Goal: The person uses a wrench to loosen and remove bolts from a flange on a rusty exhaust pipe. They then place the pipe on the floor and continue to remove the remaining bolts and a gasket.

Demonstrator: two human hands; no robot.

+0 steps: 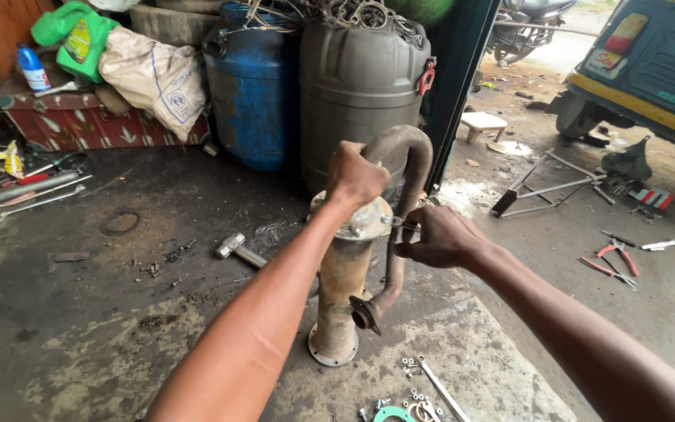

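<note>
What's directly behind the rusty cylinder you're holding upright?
Behind the rusty cylinder stand a grey drum and a blue drum. The left hand and the cylinder's bent pipe cover the grey drum's lower part.

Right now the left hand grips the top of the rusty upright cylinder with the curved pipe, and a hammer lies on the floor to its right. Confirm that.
Not quite: in the head view the hammer lies left of the rusty upright cylinder, not right. The left hand does grip its top beside the curved pipe.
</note>
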